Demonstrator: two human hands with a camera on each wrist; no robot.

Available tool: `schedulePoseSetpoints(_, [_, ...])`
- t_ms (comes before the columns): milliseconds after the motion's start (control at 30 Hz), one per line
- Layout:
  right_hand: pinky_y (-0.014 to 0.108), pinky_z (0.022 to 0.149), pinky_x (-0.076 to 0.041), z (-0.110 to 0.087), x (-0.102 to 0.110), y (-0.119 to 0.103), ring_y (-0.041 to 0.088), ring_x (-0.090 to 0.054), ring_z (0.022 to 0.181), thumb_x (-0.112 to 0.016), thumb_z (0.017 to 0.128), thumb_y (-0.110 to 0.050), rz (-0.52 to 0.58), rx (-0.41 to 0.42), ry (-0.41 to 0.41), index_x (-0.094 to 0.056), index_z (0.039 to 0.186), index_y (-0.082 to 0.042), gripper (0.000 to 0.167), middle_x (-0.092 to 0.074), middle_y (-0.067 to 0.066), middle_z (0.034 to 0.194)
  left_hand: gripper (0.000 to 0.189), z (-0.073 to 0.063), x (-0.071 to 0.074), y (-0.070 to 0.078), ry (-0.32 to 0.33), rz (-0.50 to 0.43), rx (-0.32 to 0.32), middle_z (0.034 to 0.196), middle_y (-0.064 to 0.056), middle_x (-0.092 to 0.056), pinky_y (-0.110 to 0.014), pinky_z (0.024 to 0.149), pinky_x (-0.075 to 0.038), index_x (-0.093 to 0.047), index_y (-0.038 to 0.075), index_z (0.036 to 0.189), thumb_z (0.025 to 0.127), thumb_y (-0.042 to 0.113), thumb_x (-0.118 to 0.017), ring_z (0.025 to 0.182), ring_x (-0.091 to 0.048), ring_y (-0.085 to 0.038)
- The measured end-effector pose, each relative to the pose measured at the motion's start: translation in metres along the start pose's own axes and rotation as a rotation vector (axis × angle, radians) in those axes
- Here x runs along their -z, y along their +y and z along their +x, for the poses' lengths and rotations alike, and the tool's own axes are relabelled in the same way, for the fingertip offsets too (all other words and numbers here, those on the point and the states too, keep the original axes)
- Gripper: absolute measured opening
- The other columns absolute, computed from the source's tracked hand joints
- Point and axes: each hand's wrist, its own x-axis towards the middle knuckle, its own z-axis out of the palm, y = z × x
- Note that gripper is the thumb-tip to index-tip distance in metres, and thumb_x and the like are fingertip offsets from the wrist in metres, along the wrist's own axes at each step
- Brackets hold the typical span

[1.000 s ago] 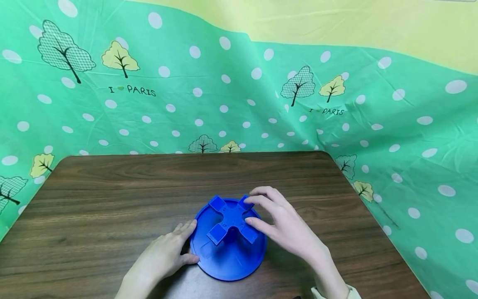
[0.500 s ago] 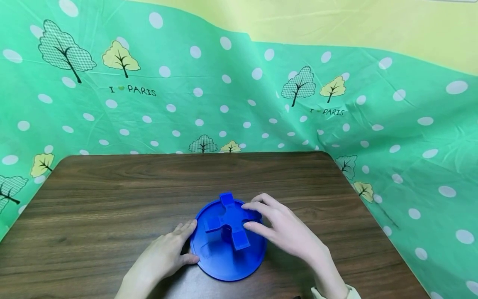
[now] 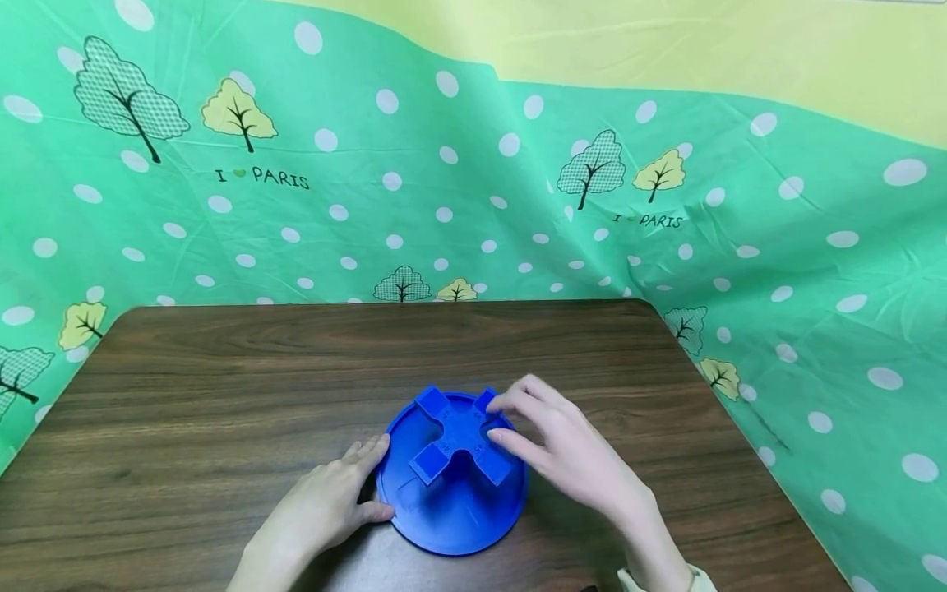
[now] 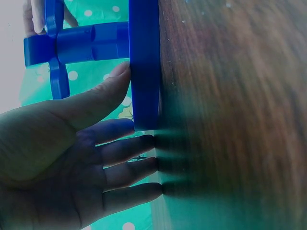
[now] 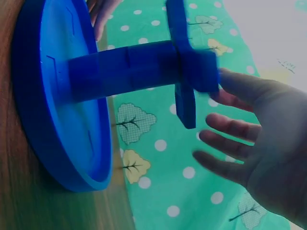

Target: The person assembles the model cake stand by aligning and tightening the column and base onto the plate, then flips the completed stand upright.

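Observation:
A blue round stand stands on the brown table, made up of a rimmed disc base [image 3: 459, 526], a thick post [image 5: 124, 69] and a cross-shaped top [image 3: 462, 429] with raised ends. My left hand [image 3: 329, 497] rests at the left side of the disc, thumb and fingertips against its rim. In the left wrist view its fingers are straight and spread, several tips touching the table. My right hand [image 3: 570, 448] has thumb and index finger at one arm of the cross; its other fingers hang free in the right wrist view.
The brown wood-grain table [image 3: 244, 386] extends around the stand, its far edge running along a green polka-dot curtain [image 3: 355, 197] printed with trees. A small dark object [image 3: 588, 589] shows at the bottom frame edge beside the right sleeve [image 3: 699, 580].
The cross-shaped top has turned on its post, passing through a different angle half a second ago. My right hand has shifted slightly with it. The disc and left hand have stayed put.

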Motion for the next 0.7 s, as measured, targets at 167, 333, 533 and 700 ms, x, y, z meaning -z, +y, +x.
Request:
schedulePoseSetpoints(167, [0.044, 0.117, -0.048, 0.003, -0.007, 0.002, 0.013, -0.044, 0.146, -0.070, 0.097, -0.043, -0.064, -0.009, -0.022, -0.057, 0.146, -0.031, 0.052, -0.045, -0.012, 0.156, 0.086, 0.000, 0.000, 0.000, -0.004, -0.004, 0.001, 0.160, -0.013, -0.048, -0.064, 0.117, -0.039, -0.048, 0.009, 0.154, 0.083, 0.041, -0.083, 0.148, -0.045, -0.041])
schedulePoseSetpoints(333, [0.054, 0.124, -0.038, 0.003, -0.011, 0.002, 0.020, -0.025, 0.161, -0.064, 0.100, -0.048, -0.035, -0.042, -0.122, -0.046, 0.155, -0.033, 0.060, -0.026, -0.014, 0.170, 0.086, 0.000, 0.000, 0.000, -0.001, -0.004, -0.005, 0.160, -0.014, -0.048, -0.064, 0.116, -0.040, -0.048, 0.009, 0.154, 0.083, 0.042, -0.083, 0.147, -0.046, -0.041])
schedulePoseSetpoints(533, [0.048, 0.119, -0.046, 0.002, -0.012, 0.001, 0.017, -0.041, 0.151, -0.060, 0.098, -0.059, -0.035, -0.093, -0.149, -0.053, 0.149, -0.036, 0.057, -0.043, -0.012, 0.160, 0.086, 0.000, -0.001, -0.001, 0.007, 0.003, -0.013, 0.159, -0.014, -0.049, -0.065, 0.115, -0.040, -0.048, 0.008, 0.154, 0.082, 0.042, -0.083, 0.147, -0.047, -0.041])
schedulePoseSetpoints(700, [0.038, 0.106, -0.055, 0.000, -0.008, -0.001, 0.008, -0.054, 0.130, -0.066, 0.095, -0.059, -0.054, -0.101, -0.124, -0.064, 0.139, -0.033, 0.051, -0.055, -0.014, 0.138, 0.086, 0.000, -0.001, -0.001, 0.002, 0.006, -0.011, 0.159, -0.015, -0.049, -0.066, 0.115, -0.041, -0.048, 0.009, 0.154, 0.082, 0.042, -0.083, 0.147, -0.046, -0.041])
